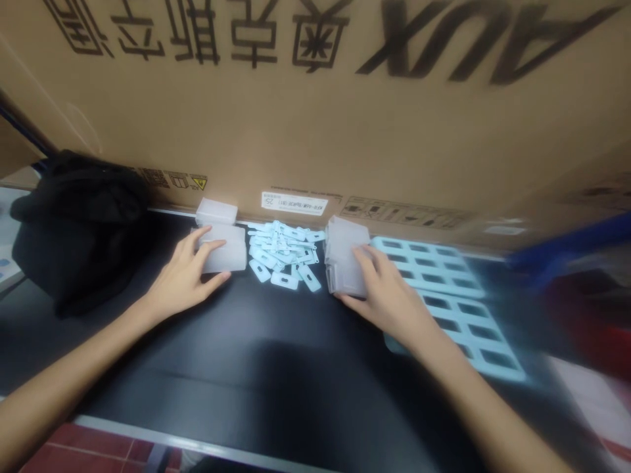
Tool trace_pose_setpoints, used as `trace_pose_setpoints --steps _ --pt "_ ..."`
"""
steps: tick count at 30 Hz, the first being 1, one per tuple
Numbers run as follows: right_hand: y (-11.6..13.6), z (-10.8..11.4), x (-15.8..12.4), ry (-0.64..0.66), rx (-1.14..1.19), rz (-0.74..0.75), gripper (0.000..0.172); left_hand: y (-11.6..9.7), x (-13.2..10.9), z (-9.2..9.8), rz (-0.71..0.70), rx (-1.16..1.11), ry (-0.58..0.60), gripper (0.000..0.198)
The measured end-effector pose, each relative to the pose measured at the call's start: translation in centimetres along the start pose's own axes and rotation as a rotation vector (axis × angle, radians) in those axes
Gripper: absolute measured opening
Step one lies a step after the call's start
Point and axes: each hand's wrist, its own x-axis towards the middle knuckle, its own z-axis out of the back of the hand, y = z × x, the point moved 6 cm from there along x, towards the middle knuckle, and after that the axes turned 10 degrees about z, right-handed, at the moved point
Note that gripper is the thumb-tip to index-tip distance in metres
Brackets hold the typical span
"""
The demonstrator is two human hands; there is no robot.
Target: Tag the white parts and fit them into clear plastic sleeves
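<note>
My left hand (185, 272) spans a small stack of frosted plastic sleeves (229, 253), its thumb along the near edge and its fingers over the top. Just behind that stack lies another frosted sleeve pile (215, 211). On the other side, my right hand (387, 289) grips a taller, uneven stack of frosted sleeves (345, 246), thumb at the near edge and fingers on the right side. Between the two hands is a loose heap of pale blue flat tags (280, 249), each with a slot. Neither hand touches the heap.
Pale blue trays with rectangular openings (486, 309) lie right of my right hand, partly behind my forearm. A black cloth bundle (81, 223) sits at the left. A large cardboard box (296, 125) stands along the back of the black table (207, 368).
</note>
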Motion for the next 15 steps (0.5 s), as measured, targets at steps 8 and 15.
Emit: trace_pose_setpoints --steps 8,15 --pt "0.9 0.1 0.6 0.001 -0.035 -0.026 0.082 -1.3 0.1 -0.9 -0.083 -0.013 -0.106 0.074" --pt "3.4 0.7 2.4 0.041 -0.05 -0.035 0.078 -5.0 0.0 -2.5 -0.21 0.072 -0.048 0.065"
